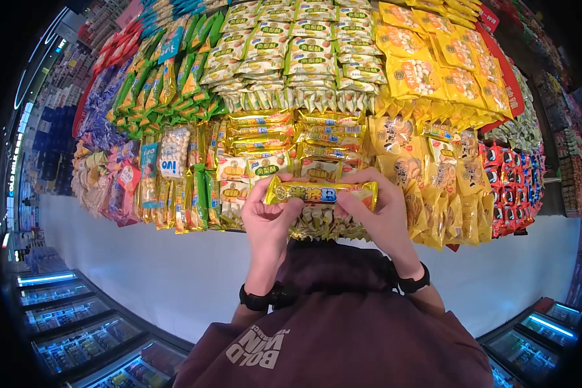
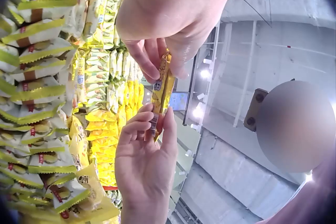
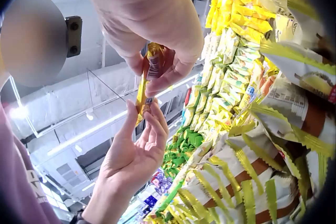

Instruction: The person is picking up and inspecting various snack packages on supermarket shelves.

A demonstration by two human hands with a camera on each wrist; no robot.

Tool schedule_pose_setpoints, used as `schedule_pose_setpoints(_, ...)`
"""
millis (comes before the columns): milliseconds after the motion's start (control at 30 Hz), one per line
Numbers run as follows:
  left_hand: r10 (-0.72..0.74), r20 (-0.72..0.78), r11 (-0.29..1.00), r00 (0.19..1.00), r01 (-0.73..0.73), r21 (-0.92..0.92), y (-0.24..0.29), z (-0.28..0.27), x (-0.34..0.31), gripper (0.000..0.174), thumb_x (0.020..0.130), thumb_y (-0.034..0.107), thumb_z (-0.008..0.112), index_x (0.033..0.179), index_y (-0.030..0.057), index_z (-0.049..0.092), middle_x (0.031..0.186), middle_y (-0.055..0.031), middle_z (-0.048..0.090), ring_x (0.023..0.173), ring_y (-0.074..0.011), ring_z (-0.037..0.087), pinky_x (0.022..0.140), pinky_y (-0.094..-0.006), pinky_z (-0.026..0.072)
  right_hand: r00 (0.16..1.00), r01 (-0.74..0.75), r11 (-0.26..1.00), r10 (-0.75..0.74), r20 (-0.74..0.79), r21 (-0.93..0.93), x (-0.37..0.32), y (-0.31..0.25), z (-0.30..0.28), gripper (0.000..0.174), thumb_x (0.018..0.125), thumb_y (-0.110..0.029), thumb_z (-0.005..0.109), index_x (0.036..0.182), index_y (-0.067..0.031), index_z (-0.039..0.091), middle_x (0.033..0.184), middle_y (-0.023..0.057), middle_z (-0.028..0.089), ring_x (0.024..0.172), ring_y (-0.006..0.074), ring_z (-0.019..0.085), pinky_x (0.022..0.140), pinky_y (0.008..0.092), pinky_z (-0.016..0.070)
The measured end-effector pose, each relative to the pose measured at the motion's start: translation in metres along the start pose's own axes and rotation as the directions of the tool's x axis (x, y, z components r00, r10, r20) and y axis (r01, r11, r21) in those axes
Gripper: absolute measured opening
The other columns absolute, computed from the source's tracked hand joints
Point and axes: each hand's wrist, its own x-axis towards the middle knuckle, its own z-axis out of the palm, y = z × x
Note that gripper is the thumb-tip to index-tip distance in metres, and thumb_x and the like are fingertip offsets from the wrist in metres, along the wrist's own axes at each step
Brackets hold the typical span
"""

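Note:
A long yellow wrapped bar [image 1: 321, 194] with blue and red print lies level in the head view, held between both hands in front of the display. The left hand [image 1: 269, 216] pinches its left end, thumb on the near face; the right hand [image 1: 385, 213] pinches the right end the same way. In the left wrist view the bar [image 2: 163, 85] runs between the left hand [image 2: 168, 14] above and the right hand [image 2: 144, 169] below. The right wrist view shows the right hand [image 3: 152, 19] above and the left hand [image 3: 131, 155] below, both gripping it.
Behind and below the hands, stacked snack packets fill the display: white-green packs [image 1: 310, 58], yellow bags [image 1: 414, 77], green packs [image 1: 197, 58] and red packs [image 1: 507, 187]. Pale floor [image 1: 174, 271] and lit cabinets [image 1: 77, 317] lie on the near side.

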Motion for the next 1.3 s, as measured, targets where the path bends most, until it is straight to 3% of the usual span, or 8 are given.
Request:
schedule_pose_setpoints(100, 0.006, 0.002, 0.992, 1.000, -0.006, 0.127, 0.003, 0.004, -0.002, 0.029, 0.093, 0.008, 0.065, 0.119, -0.0014, 0.058, 0.107, -0.0132, 0.069, 0.086, -0.0132, 0.066, 0.075, -0.0272, 0.0539, 1.000, -0.010, 0.996, 0.013, -0.027, 0.086, -0.003, -0.008, -0.006, 0.020, 0.090, -0.005, 0.070, 0.107, 0.0007, 0.059, 0.096, 0.0068, 0.065, 0.076, 0.0107, 0.068, 0.066, 0.0216, 0.0544)
schedule_pose_setpoints(233, 0.036, -0.024, 0.993, 0.999, -0.033, 0.114, 0.000, 0.006, 0.004, 0.016, 0.097, 0.006, 0.060, 0.111, -0.0009, 0.063, 0.113, -0.0120, 0.066, 0.098, -0.0135, 0.063, 0.073, -0.0279, 0.0537, 0.997, 0.072, 0.987, -0.065, -0.047, 0.146, -0.004, -0.002, -0.016, 0.025, 0.089, -0.002, 0.070, 0.109, 0.0032, 0.056, 0.102, 0.0086, 0.062, 0.078, 0.0121, 0.068, 0.069, 0.0223, 0.0550)
schedule_pose_setpoints(333, 0.119, -0.115, 0.987, 0.986, -0.105, 0.126, 0.008, 0.022, 0.004, 0.008, 0.092, 0.000, 0.065, 0.100, -0.0005, 0.067, 0.103, -0.0074, 0.068, 0.079, -0.0043, 0.057, 0.075, -0.0200, 0.0455, 0.995, 0.098, 0.985, -0.093, -0.038, 0.141, -0.007, 0.000, -0.021, 0.024, 0.096, -0.008, 0.062, 0.116, 0.0038, 0.055, 0.107, 0.0120, 0.063, 0.083, 0.0157, 0.070, 0.071, 0.0241, 0.0554)
schedule_pose_setpoints(633, 0.227, -0.091, 0.968, 0.970, -0.215, 0.126, 0.000, 0.025, 0.001, 0.003, 0.093, 0.005, 0.064, 0.095, 0.0037, 0.067, 0.110, -0.0065, 0.063, 0.100, -0.0118, 0.058, 0.088, -0.0282, 0.0465, 0.992, 0.095, 0.992, -0.087, -0.090, 0.079, -0.012, 0.002, -0.030, 0.040, 0.107, -0.023, 0.042, 0.120, 0.0094, 0.061, 0.101, 0.0138, 0.069, 0.076, 0.0188, 0.072, 0.065, 0.0266, 0.0571)
schedule_pose_setpoints(833, 0.127, -0.288, 0.986, 0.949, -0.151, -0.063, -0.005, 0.042, 0.002, 0.002, 0.092, 0.001, 0.065, 0.094, 0.0011, 0.066, 0.111, -0.0124, 0.066, 0.103, -0.0163, 0.060, 0.096, -0.0297, 0.0428, 0.984, 0.102, 0.985, -0.079, -0.158, 0.143, -0.010, 0.001, -0.024, 0.041, 0.107, -0.024, 0.041, 0.119, 0.0100, 0.062, 0.091, 0.0133, 0.070, 0.071, 0.0187, 0.071, 0.061, 0.0262, 0.0566)
schedule_pose_setpoints(1033, -0.028, -0.071, 0.981, 0.997, 0.014, -0.192, -0.002, 0.030, 0.000, 0.016, 0.093, 0.002, 0.064, 0.109, -0.0005, 0.061, 0.113, -0.0146, 0.067, 0.100, -0.0188, 0.066, 0.086, -0.0314, 0.0534, 0.985, 0.051, 0.985, -0.022, -0.172, 0.164, -0.010, 0.001, -0.021, 0.042, 0.107, -0.026, 0.041, 0.122, 0.0092, 0.060, 0.088, 0.0155, 0.070, 0.069, 0.0197, 0.071, 0.061, 0.0272, 0.0573)
schedule_pose_setpoints(1133, -0.116, 0.061, 0.992, 0.991, 0.118, -0.041, -0.002, 0.026, -0.005, 0.023, 0.090, 0.001, 0.066, 0.112, -0.0024, 0.059, 0.104, -0.0124, 0.070, 0.088, -0.0184, 0.069, 0.080, -0.0315, 0.0565, 0.988, 0.059, 0.995, -0.047, -0.150, 0.077, -0.012, -0.001, -0.016, 0.042, 0.107, -0.025, 0.040, 0.123, 0.0092, 0.059, 0.087, 0.0144, 0.071, 0.071, 0.0210, 0.072, 0.062, 0.0275, 0.0579)
schedule_pose_setpoints(1300, -0.193, -0.100, 0.980, 0.976, 0.196, 0.022, -0.023, -0.005, -0.006, 0.016, 0.087, 0.000, 0.070, 0.101, -0.0036, 0.064, 0.086, -0.0110, 0.072, 0.079, -0.0145, 0.069, 0.074, -0.0251, 0.0519, 0.992, 0.085, 0.866, -0.122, -0.043, -0.492, -0.017, -0.030, -0.022, 0.043, 0.093, -0.014, 0.066, 0.133, -0.0030, 0.055, 0.106, 0.0160, 0.070, 0.086, 0.0217, 0.072, 0.071, 0.0337, 0.0560)
